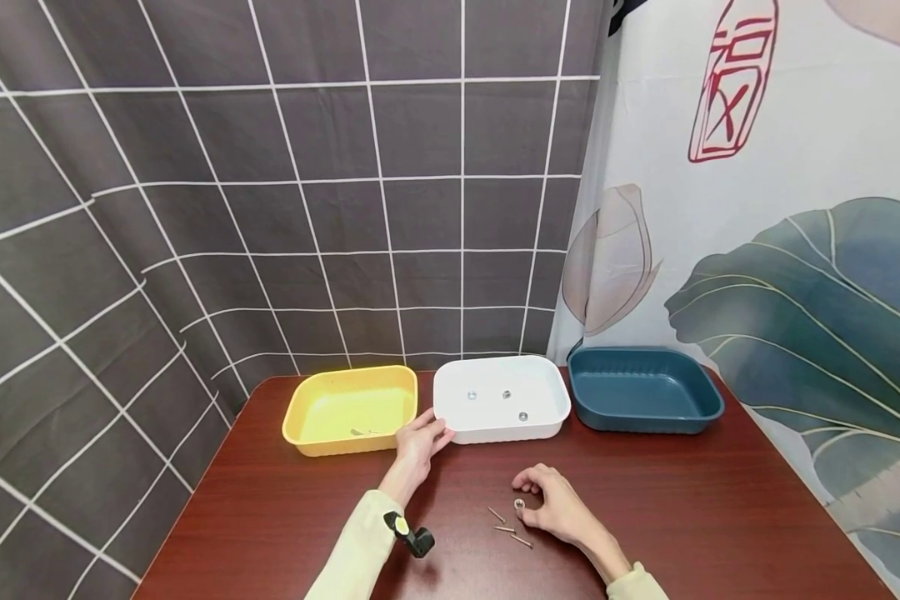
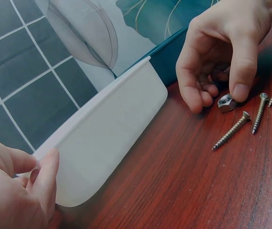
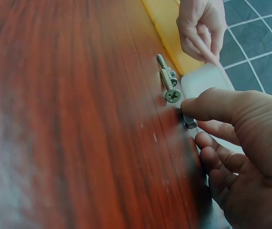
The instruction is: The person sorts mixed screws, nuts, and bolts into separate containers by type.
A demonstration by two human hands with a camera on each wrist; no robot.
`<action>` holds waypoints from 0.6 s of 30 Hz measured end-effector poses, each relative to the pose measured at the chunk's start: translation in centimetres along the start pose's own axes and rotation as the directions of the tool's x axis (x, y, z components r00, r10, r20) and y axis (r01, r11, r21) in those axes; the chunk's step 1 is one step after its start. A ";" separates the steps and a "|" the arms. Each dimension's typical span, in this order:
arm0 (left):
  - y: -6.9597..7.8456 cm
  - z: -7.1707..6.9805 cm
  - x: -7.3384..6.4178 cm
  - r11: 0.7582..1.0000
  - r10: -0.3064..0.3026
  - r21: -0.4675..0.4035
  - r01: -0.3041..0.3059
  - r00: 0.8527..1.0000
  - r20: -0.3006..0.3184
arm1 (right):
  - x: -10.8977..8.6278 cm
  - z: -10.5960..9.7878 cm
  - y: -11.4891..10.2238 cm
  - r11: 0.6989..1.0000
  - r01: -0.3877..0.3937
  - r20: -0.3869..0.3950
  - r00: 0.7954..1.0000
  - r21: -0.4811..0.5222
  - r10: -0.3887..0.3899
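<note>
My left hand [image 1: 417,444] pinches the near left corner of the white tray [image 1: 498,434], its thumb on the outer wall and a finger at the rim in the left wrist view. My right hand [image 1: 562,506] is low over the table around a silver hex nut [image 2: 226,103]. The thumb is right at the nut's side, while the bent fingers show a gap to it. Close by lie three screws, among them one screw [image 2: 231,131] nearest the left wrist camera. A cross-slotted screw head [image 3: 173,96] faces the right wrist camera.
Several small nuts, such as one nut [image 1: 522,416], lie inside the white tray. A yellow tray [image 1: 297,437] with small metal pieces stands to its left, a dark blue tray [image 1: 645,422] to its right. Cloth curtains [image 1: 420,217] hang behind the brown table [image 1: 270,517].
</note>
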State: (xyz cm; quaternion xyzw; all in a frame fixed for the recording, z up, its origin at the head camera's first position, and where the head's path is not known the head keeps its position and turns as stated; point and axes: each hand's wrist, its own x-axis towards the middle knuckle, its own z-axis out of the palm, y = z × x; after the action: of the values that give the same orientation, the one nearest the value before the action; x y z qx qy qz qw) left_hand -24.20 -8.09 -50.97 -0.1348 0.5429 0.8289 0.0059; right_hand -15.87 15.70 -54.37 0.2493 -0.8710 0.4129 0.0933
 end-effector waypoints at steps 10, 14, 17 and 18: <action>0.1 -0.1 -0.1 1.000 -0.002 -0.005 0.002 1.000 0.015 | 0.0 0.4 0.1 0.999 0.031 -0.009 0.999 -0.042 -0.032; 0.1 -0.1 -0.2 1.000 0.002 -0.001 -0.002 1.000 0.023 | 0.2 0.4 0.1 0.997 0.047 0.003 0.999 -0.058 -0.047; 0.1 0.0 -0.2 1.000 0.005 0.000 -0.005 1.000 0.024 | 0.3 0.2 0.0 0.996 0.059 0.011 0.998 -0.067 -0.059; 0.1 0.0 -0.2 1.000 0.005 0.001 -0.005 1.000 0.022 | 0.4 0.2 0.0 0.996 0.062 0.013 0.998 -0.071 -0.061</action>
State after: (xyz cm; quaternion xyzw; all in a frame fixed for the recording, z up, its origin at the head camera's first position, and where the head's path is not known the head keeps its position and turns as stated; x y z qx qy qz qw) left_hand -24.04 -8.12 -50.88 -0.1243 0.5434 0.8302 0.0097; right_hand -16.19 15.42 -54.40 0.2747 -0.8776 0.3771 0.1102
